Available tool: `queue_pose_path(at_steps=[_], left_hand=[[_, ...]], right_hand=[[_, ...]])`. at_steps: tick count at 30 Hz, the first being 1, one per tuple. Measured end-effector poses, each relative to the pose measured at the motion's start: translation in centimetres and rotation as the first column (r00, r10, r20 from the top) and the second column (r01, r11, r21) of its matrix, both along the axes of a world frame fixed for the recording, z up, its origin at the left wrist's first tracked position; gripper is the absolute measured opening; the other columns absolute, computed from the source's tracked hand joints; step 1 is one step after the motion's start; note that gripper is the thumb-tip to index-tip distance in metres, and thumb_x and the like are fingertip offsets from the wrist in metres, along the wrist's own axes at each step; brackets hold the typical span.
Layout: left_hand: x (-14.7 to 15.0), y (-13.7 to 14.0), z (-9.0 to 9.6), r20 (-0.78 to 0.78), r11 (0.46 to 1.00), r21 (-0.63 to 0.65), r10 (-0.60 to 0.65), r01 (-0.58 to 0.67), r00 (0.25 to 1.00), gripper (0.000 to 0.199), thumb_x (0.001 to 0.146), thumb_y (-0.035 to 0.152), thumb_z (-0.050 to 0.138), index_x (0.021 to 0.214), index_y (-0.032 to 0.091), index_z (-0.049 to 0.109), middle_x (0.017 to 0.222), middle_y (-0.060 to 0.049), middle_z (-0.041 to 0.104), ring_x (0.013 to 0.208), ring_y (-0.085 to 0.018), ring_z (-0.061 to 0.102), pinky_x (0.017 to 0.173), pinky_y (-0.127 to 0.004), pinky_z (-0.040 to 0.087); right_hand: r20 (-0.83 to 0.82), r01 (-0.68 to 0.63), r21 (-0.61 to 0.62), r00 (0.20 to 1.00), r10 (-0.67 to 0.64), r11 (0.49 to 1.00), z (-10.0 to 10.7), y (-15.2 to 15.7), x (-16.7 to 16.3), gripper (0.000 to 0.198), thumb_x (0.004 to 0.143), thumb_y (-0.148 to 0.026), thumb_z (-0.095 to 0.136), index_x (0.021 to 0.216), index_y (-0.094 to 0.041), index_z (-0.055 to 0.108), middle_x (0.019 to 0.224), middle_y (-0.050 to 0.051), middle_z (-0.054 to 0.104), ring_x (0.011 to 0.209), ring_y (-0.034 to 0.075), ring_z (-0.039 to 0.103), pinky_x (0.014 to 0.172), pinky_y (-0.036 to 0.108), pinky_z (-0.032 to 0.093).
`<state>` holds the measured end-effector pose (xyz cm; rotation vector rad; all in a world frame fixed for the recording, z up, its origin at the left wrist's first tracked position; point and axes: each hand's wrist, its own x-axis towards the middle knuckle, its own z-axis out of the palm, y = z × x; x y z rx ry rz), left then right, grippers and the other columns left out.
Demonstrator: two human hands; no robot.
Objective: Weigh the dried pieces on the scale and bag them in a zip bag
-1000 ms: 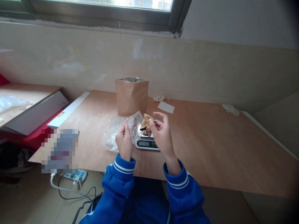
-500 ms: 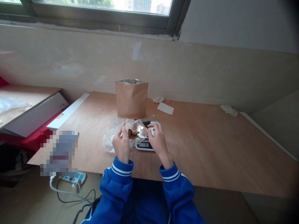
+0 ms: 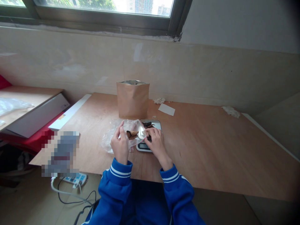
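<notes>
My left hand [image 3: 120, 144] is closed on the side of a clear plastic bag [image 3: 142, 129], tilted with its mouth to the right. Inside the bag lie brown dried pieces [image 3: 132, 134] and some pale ones. At the bag's mouth, my right hand [image 3: 157, 142] has its fingers drawn together; what sits between the fingertips is partly hidden. Beneath this hand is a small kitchen scale [image 3: 158, 123], its display partly in shadow, with dark, thin dried pieces [image 3: 148, 124] on its plate. More crumpled clear plastic [image 3: 108, 139] lies by my left hand.
A brown stand-up pouch [image 3: 133, 100], open at the top, stands behind the scale. A white card [image 3: 167, 109] and crumpled whitish scraps [image 3: 159, 101] lie near the wall. A blurred-out object is at the table's left edge, above a power strip [image 3: 79, 179] with cables.
My right hand has come lower, its fingers closing over the bag's mouth and covering more of the scale. The bag's opening has spread wider, and my left hand has shifted slightly left.
</notes>
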<state>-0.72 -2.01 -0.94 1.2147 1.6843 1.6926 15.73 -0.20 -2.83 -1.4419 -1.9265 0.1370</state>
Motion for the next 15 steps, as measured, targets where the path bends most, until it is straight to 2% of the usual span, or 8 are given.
queue_pose_path(at_steps=[2, 4, 6, 8, 10, 12, 14, 15], left_hand=[[0.2, -0.1, 0.5, 0.035, 0.999, -0.015, 0.042, -0.041, 0.998, 0.043, 0.097, 0.047, 0.041, 0.127, 0.026, 0.063, 0.122, -0.008, 0.068, 0.11, -0.023, 0.066, 0.081, -0.032, 0.056], [0.3, -0.2, 0.9, 0.053, 0.998, -0.027, 0.058, -0.057, 0.997, 0.042, 0.096, 0.047, 0.043, 0.125, 0.026, 0.065, 0.12, -0.008, 0.069, 0.108, -0.022, 0.066, 0.08, -0.03, 0.056], [0.4, -0.3, 1.3, 0.054, 0.997, -0.045, 0.068, -0.066, 0.996, 0.042, 0.096, 0.047, 0.043, 0.125, 0.025, 0.065, 0.121, -0.007, 0.068, 0.106, -0.021, 0.066, 0.078, -0.029, 0.056], [0.5, -0.4, 1.7, 0.042, 0.994, -0.067, 0.085, -0.083, 0.995, 0.042, 0.096, 0.046, 0.043, 0.125, 0.025, 0.065, 0.121, -0.007, 0.069, 0.102, -0.02, 0.067, 0.076, -0.028, 0.056], [0.7, -0.6, 2.2, 0.018, 0.992, -0.077, 0.103, -0.102, 0.994, 0.041, 0.096, 0.045, 0.043, 0.124, 0.025, 0.065, 0.12, -0.006, 0.069, 0.099, -0.019, 0.067, 0.074, -0.027, 0.056], [0.8, -0.8, 2.7, -0.011, 0.99, -0.085, 0.116, -0.116, 0.993, 0.041, 0.096, 0.043, 0.043, 0.124, 0.025, 0.066, 0.116, -0.006, 0.071, 0.095, -0.019, 0.067, 0.072, -0.026, 0.055], [1.1, -1.1, 3.3, -0.04, 0.986, -0.108, 0.121, -0.125, 0.992, 0.04, 0.095, 0.042, 0.044, 0.123, 0.026, 0.067, 0.111, -0.006, 0.072, 0.088, -0.018, 0.068, 0.069, -0.026, 0.054], [1.2, -1.2, 3.5, -0.052, 0.984, -0.124, 0.121, -0.127, 0.991, 0.039, 0.095, 0.042, 0.044, 0.123, 0.027, 0.067, 0.108, -0.005, 0.073, 0.082, -0.017, 0.069, 0.068, -0.026, 0.054]], right_hand=[[-0.077, 0.02, 0.003, 0.997, -0.02, 1.0, 0.6, -0.2, 0.1, 0.019, 0.083, -0.022, 0.057, 0.101, -0.021, 0.062, 0.104, 0.01, 0.064, 0.1, 0.028, 0.055, 0.089, 0.044, 0.046], [-0.225, 0.046, 0.006, 0.973, -0.043, 0.999, 1.6, -0.5, 0.2, 0.017, 0.086, -0.027, 0.055, 0.101, -0.021, 0.061, 0.103, 0.01, 0.064, 0.097, 0.025, 0.058, 0.087, 0.04, 0.048], [-0.415, 0.086, -0.014, 0.906, -0.084, 0.996, 3.1, -0.9, 0.2, 0.018, 0.089, -0.034, 0.053, 0.101, -0.02, 0.058, 0.099, 0.009, 0.064, 0.091, 0.022, 0.06, 0.08, 0.035, 0.05], [-0.583, 0.07, -0.076, 0.806, -0.101, 0.995, 4.9, -1.6, 0.0, 0.022, 0.091, -0.041, 0.051, 0.1, -0.02, 0.055, 0.09, 0.006, 0.065, 0.079, 0.018, 0.061, 0.071, 0.03, 0.05], [-0.693, -0.054, -0.166, 0.717, -0.077, 0.985, 6.6, -2.4, -0.4, 0.026, 0.093, -0.046, 0.047, 0.099, -0.021, 0.054, 0.079, 0.002, 0.065, 0.067, 0.015, 0.06, 0.064, 0.027, 0.049], [-0.735, -0.229, -0.265, 0.677, -0.043, 0.937, 8.1, -3.1, -1.0, 0.029, 0.093, -0.047, 0.047, 0.104, -0.021, 0.052, 0.071, -0.001, 0.063, 0.056, 0.013, 0.057, 0.055, 0.025, 0.047], [-0.698, -0.352, -0.369, 0.716, -0.006, 0.86, 9.1, -3.4, -1.8, 0.029, 0.093, -0.045, 0.048, 0.11, -0.022, 0.052, 0.065, -0.004, 0.062, 0.05, 0.013, 0.056, 0.05, 0.024, 0.044], [-0.65, -0.364, -0.408, 0.76, 0.014, 0.837, 9.4, -3.4, -2.2, 0.027, 0.093, -0.042, 0.048, 0.11, -0.022, 0.053, 0.063, -0.004, 0.062, 0.051, 0.014, 0.057, 0.05, 0.024, 0.044]])
